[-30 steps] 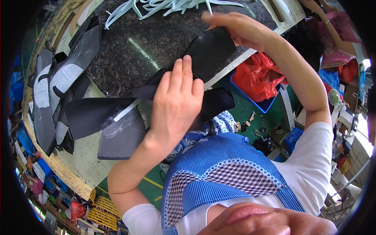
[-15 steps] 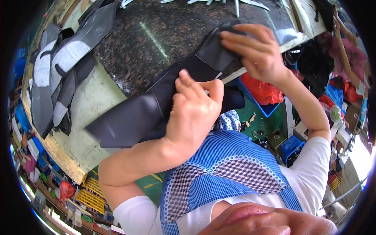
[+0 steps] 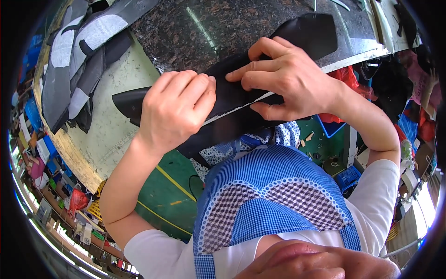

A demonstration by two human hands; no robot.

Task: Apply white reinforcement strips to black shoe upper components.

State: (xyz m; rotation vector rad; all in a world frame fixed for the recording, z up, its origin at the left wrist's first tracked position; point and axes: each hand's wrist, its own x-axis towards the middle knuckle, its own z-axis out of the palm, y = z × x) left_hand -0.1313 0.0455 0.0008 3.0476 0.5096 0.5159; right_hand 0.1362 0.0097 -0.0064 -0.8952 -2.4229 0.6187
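Note:
A long black leather-like piece (image 3: 232, 98) lies across the near edge of the dark speckled stone slab (image 3: 181, 32). One end, a broad smooth flap (image 3: 310, 36), rests at the far right; the other end (image 3: 130, 101) curls up at the left over the pale board. My left hand (image 3: 174, 107) is closed over the piece near its left part, fingers curled and their tips hidden. My right hand (image 3: 290, 81) grips it right of the middle, fingers bent on top and thumb at the near edge. Between the hands runs a thin whitish edge, with more black material hanging below it.
Grey and black cut pieces with white patches (image 3: 76, 51) are piled at the left on the pale board (image 3: 109, 125). White strips (image 3: 341, 4) lie at the slab's far side. Below the right edge stands a blue crate (image 3: 331, 126) with red plastic. Another person (image 3: 425, 81) is at the far right.
The piece's right end now lies flat, farther to the right. My left hand has moved left and closed over the piece; my right hand has come down and nearer to it.

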